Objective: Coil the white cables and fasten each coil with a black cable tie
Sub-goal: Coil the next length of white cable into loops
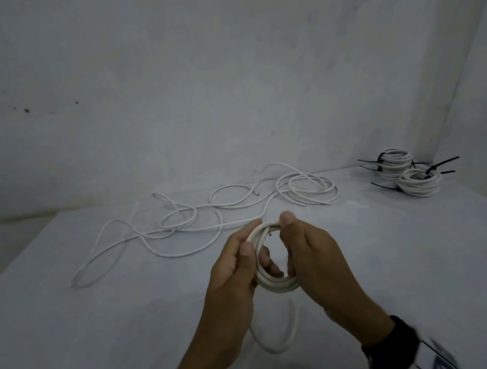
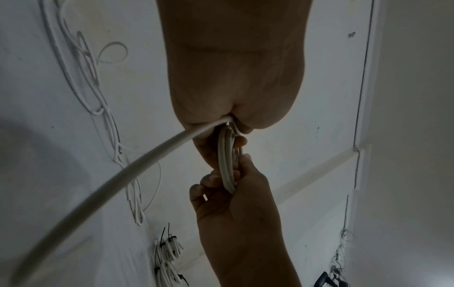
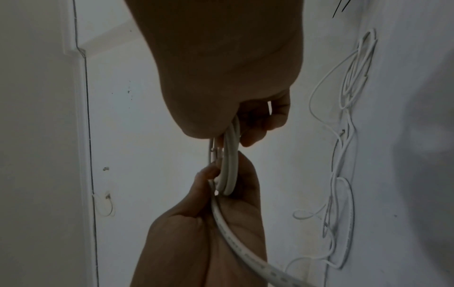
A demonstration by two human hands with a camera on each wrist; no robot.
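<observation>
— Starting from the left, we see the loose white cables (image 1: 197, 218) sprawled in loops across the far part of the surface (image 1: 69, 331), untouched and well apart from our hands.

— Then our left hand (image 1: 232, 275): fingers curled round the left side of the coil (image 1: 275, 285), thumb pressing the turns together. A free tail (image 1: 279, 339) droops below toward the surface.

— Our right hand (image 1: 310, 256) grips the opposite side, thumb on top. So both grips are clamped on the coil, held above the surface.

— We judge the cable light but springy; the turns will likely fan out if either grip slackens. Best to pinch across all turns where they bunch.

— Far right, the finished coils (image 1: 405, 174) sit stacked, black cable ties (image 1: 441, 164) sticking out.
</observation>
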